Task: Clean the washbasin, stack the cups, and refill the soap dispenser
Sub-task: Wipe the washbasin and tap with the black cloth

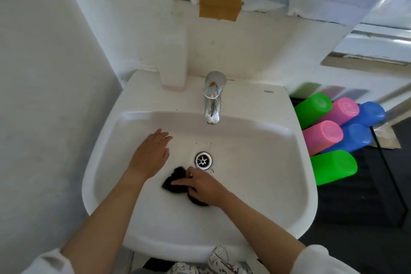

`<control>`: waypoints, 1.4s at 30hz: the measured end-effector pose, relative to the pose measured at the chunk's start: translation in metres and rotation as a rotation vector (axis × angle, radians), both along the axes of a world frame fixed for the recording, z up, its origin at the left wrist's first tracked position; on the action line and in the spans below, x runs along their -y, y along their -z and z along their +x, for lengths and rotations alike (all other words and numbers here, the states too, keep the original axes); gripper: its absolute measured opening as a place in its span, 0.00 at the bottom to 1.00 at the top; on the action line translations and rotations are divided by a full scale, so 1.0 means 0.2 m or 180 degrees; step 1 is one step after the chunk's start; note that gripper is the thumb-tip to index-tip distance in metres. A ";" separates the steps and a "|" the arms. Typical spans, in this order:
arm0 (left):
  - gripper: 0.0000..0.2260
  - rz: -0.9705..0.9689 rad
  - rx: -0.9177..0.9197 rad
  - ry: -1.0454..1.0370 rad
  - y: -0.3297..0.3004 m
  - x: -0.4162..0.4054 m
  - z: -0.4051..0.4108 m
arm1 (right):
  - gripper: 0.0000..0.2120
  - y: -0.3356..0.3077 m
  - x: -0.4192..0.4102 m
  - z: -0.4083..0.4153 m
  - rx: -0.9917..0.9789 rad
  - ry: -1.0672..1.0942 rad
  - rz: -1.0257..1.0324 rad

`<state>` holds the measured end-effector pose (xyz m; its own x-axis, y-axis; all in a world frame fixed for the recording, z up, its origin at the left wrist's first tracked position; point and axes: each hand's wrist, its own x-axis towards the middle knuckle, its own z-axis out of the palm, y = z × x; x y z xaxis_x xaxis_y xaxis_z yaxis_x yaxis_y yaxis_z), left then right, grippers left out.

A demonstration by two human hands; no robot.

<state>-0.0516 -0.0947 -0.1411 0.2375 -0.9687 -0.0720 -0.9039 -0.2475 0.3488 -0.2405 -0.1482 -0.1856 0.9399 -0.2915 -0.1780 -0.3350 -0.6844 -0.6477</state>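
Head view: a white washbasin [278, 196] is seen from above. Six bright cups [333, 133] are laid on their sides just to its right. A soap dispenser [172, 51] is stood on the back ledge, left of the tap [213, 98]. The left hand [151, 155] is laid flat in the bowl, fingers straight and close together. A black cloth [175, 179] is pinched by the right hand [200, 184], just beside the drain [203, 160]. Dark specks [205, 143] are scattered near the drain.

The washbasin [244, 95] bears the brand "TOTO" on its back ledge.
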 end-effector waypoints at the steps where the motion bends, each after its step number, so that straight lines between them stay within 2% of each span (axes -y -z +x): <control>1: 0.18 -0.0040 0.0004 0.0005 0.00 0.00 -0.01 | 0.25 0.00 0.05 0.01 -0.0104 0.0271 -0.0022; 3: 0.17 -0.0075 0.0003 0.0065 0.00 -0.01 -0.02 | 0.25 -0.02 0.15 0.01 -0.0263 0.0617 0.0130; 6: 0.17 0.0012 -0.0016 0.0151 0.01 -0.02 -0.02 | 0.23 -0.10 0.24 -0.03 0.0152 0.1133 0.0296; 9: 0.16 -0.0059 0.0122 0.0154 0.02 -0.02 0.00 | 0.20 -0.16 0.30 -0.11 0.0778 0.2447 0.0041; 11: 0.14 -0.0086 0.0199 0.0235 0.03 -0.02 0.00 | 0.18 -0.17 0.34 -0.19 0.0836 0.2843 -0.0338; 14: 0.13 -0.0109 0.0358 0.0351 0.02 -0.01 0.00 | 0.14 -0.17 0.41 -0.31 0.0397 0.2444 -0.0477; 18: 0.13 -0.0070 0.0173 0.0275 0.05 0.00 -0.02 | 0.15 -0.15 0.36 -0.36 -0.0564 0.1054 -0.0474; 20: 0.14 -0.0016 0.0067 0.0256 0.06 0.00 -0.03 | 0.15 -0.11 0.31 -0.34 -0.0893 0.0597 -0.0570; 23: 0.14 -0.0008 0.0073 0.0286 0.08 -0.02 -0.02 | 0.12 -0.08 0.28 -0.27 -0.0905 0.0702 -0.0619; 29: 0.15 0.0214 0.0024 0.0285 0.09 -0.02 -0.02 | 0.19 -0.05 0.28 -0.11 -0.0533 0.0940 -0.0572; 34: 0.17 0.0259 0.0353 0.0512 0.05 -0.01 0.01 | 0.20 -0.08 0.31 -0.14 0.0475 0.2271 -0.0644; 36: 0.18 0.0335 0.0536 0.0593 0.03 -0.01 0.02 | 0.22 -0.07 0.34 -0.15 0.0350 0.2505 -0.0957; 38: 0.18 0.0351 0.0656 0.0713 0.03 -0.02 0.03 | 0.25 -0.05 0.36 -0.15 -0.0084 0.2444 -0.1180; 42: 0.18 0.0335 0.0737 0.0754 0.06 -0.04 0.04 | 0.29 -0.02 0.34 -0.09 -0.0752 0.2268 -0.1011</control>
<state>-0.0438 -0.0870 -0.1528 0.0286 -0.9890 -0.1450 -0.9927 -0.0450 0.1115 -0.2582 -0.2154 -0.1820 0.4576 -0.8753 -0.1566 -0.8628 -0.3944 -0.3164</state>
